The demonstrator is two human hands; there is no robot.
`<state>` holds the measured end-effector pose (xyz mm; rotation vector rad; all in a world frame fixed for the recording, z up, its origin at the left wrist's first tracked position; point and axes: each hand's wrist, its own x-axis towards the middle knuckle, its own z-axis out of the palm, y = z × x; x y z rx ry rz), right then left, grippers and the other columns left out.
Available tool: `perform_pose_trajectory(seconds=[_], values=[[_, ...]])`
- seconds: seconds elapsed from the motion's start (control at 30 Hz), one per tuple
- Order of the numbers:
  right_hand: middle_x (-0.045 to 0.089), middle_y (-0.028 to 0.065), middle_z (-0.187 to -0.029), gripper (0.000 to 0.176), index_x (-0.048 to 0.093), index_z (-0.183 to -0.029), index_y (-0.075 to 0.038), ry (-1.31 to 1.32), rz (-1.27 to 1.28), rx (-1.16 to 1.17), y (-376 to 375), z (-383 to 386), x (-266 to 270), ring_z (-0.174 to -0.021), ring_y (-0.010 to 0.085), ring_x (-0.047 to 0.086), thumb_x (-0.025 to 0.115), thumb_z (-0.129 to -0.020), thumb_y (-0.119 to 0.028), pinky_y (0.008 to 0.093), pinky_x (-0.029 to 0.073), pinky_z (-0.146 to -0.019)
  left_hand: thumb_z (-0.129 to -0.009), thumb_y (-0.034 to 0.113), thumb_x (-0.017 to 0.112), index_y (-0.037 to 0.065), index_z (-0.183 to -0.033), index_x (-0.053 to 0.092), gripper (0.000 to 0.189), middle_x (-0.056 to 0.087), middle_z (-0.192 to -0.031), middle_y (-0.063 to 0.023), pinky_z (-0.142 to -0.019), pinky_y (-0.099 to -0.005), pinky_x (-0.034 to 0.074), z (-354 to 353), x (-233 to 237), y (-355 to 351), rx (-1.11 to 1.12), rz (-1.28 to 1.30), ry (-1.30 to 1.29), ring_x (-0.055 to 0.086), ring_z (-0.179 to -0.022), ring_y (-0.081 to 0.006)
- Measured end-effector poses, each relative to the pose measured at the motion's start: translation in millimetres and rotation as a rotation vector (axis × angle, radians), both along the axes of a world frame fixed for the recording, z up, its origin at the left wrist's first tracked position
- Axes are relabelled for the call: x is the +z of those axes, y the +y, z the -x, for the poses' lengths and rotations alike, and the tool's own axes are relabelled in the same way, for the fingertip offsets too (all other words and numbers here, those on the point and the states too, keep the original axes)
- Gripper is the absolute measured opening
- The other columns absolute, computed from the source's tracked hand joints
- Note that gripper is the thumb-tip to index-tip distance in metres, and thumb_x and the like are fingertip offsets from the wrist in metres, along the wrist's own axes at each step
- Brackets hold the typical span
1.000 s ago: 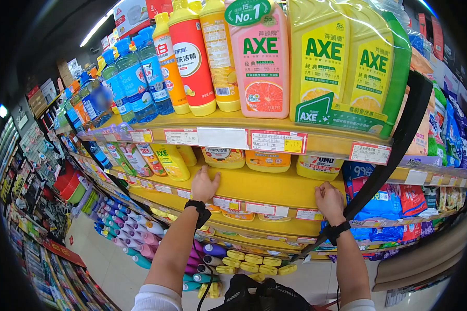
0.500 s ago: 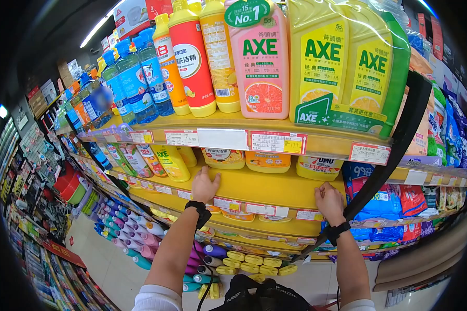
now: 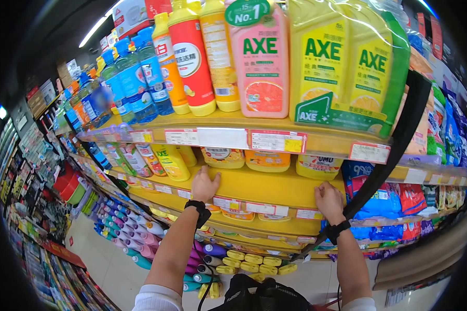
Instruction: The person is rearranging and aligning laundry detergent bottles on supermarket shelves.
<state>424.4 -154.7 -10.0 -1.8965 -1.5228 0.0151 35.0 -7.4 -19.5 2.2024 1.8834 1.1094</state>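
Observation:
My left hand [image 3: 206, 184] rests on the front part of the yellow second shelf [image 3: 264, 186], just right of a yellow AXE bottle [image 3: 170, 163]. Its thumb and fingers are apart and it holds nothing. Near the right end of the same shelf is my right hand [image 3: 329, 199], its fingers curled; whether anything is inside them is hidden. Behind the hands stand an orange-labelled bottle [image 3: 267, 160] and a yellow bottle with a red and white label [image 3: 318, 167]. Both wrists wear black bands.
Above, the top shelf [image 3: 218, 122] carries a pink AXE bottle [image 3: 258, 62], wrapped yellow AXE bottles [image 3: 321, 57] and blue bottles [image 3: 135, 78]. A black strip [image 3: 399, 135] slants along the shelf's right end. Purple and teal bottles [image 3: 140, 243] and yellow packs [image 3: 249, 267] are low down.

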Motion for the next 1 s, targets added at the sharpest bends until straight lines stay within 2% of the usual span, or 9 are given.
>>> perform_pose_trajectory(seconds=[0.07, 0.17, 0.27, 0.47, 0.57, 0.67, 0.7, 0.8, 1.0], values=[[0.069, 0.0186, -0.085, 0.020, 0.061, -0.085, -0.002, 0.037, 0.035, 0.024, -0.5, -4.8, 3.5, -0.078, 0.0409, 0.066, 0.066, -0.088, -0.021, 0.0504, 0.051, -0.071, -0.086, 0.034, 0.068, -0.006, -0.120, 0.057, 0.054, 0.064, -0.113, -0.0294, -0.092, -0.0480, 0.049, -0.2, -4.5, 6.0, -0.005, 0.014, 0.015, 0.062, -0.105, -0.0438], [0.068, 0.0196, -0.091, 0.019, 0.063, -0.090, -0.001, 0.096, 0.082, 0.069, -4.2, -1.0, 31.7, -0.085, 0.0405, 0.065, 0.066, -0.087, -0.019, 0.0497, 0.050, -0.076, -0.086, 0.034, 0.068, -0.005, -0.117, 0.058, 0.052, 0.064, -0.111, -0.0283, -0.091, -0.0489, 0.050, -3.3, 1.2, 1.7, 0.002, 0.010, 0.007, 0.062, -0.103, -0.0439], [0.066, 0.0205, -0.096, 0.019, 0.064, -0.095, 0.001, -0.162, -0.378, 0.124, -4.1, 6.2, 50.7, -0.091, 0.0401, 0.063, 0.066, -0.086, -0.016, 0.0487, 0.048, -0.081, -0.087, 0.034, 0.068, -0.005, -0.117, 0.057, 0.050, 0.065, -0.110, -0.0285, -0.089, -0.0490, 0.050, -1.0, -2.7, 3.0, -0.017, -0.010, 0.004, 0.062, -0.101, -0.0444], [0.065, 0.0205, -0.093, 0.021, 0.064, -0.099, 0.003, -0.455, -0.594, 0.087, -3.4, 21.1, 111.5, -0.088, 0.0403, 0.061, 0.067, -0.084, -0.012, 0.0484, 0.048, -0.081, -0.087, 0.033, 0.067, -0.003, -0.119, 0.056, 0.050, 0.064, -0.110, -0.0286, -0.088, -0.0482, 0.051, 0.1, -7.4, 5.8, -0.025, -0.041, 0.002, 0.063, -0.101, -0.0439], [0.065, 0.0232, -0.096, 0.023, 0.064, -0.102, 0.002, -0.413, -0.468, 0.116, 7.3, 14.2, 110.9, -0.088, 0.0439, 0.061, 0.068, -0.083, -0.011, 0.0507, 0.049, -0.081, -0.087, 0.034, 0.067, -0.003, -0.119, 0.056, 0.050, 0.064, -0.110, -0.0286, -0.088, -0.0486, 0.051, 2.2, -8.1, 7.8, -0.037, -0.061, -0.010, 0.063, -0.101, -0.0436], [0.066, 0.0204, -0.089, 0.023, 0.066, -0.100, -0.001, -0.458, -0.581, 0.131, 25.2, 6.5, 106.7, -0.080, 0.0405, 0.063, 0.069, -0.080, -0.014, 0.0487, 0.051, -0.072, -0.087, 0.034, 0.067, -0.003, -0.119, 0.056, 0.050, 0.064, -0.109, -0.0288, -0.087, -0.0493, 0.051, 1.7, -7.0, 6.8, -0.022, -0.043, 0.004, 0.063, -0.100, -0.0438], [0.066, 0.0233, -0.091, 0.022, 0.066, -0.100, -0.001, -0.447, -0.509, 0.138, 24.2, 8.7, 112.5, -0.081, 0.0424, 0.063, 0.069, -0.083, -0.015, 0.0497, 0.052, -0.075, -0.087, 0.034, 0.067, -0.003, -0.118, 0.056, 0.049, 0.065, -0.109, -0.0289, -0.087, -0.0496, 0.051, 1.0, -5.2, 6.2, -0.021, -0.040, 0.010, 0.063, -0.100, -0.0440], [0.067, 0.0214, -0.097, 0.025, 0.067, -0.104, -0.002, -0.496, -0.411, 0.153, 39.2, 4.9, 116.5, -0.087, 0.0408, 0.064, 0.066, -0.086, -0.020, 0.0485, 0.051, -0.079, -0.087, 0.034, 0.067, -0.003, -0.117, 0.056, 0.049, 0.065, -0.106, -0.0289, -0.085, -0.0500, 0.051, -0.3, -2.7, 4.0, -0.009, -0.028, 0.022, 0.063, -0.097, -0.0450], [0.069, 0.0161, -0.106, 0.025, 0.068, -0.107, -0.007, -0.530, -0.412, 0.146, 55.7, 5.9, 126.6, -0.099, 0.0368, 0.063, 0.062, -0.090, -0.025, 0.0460, 0.049, -0.088, -0.087, 0.033, 0.067, -0.004, -0.117, 0.057, 0.048, 0.066, -0.107, -0.0280, -0.086, -0.0487, 0.052, -2.7, -1.0, 3.4, -0.013, -0.062, 0.030, 0.064, -0.098, -0.0438]])
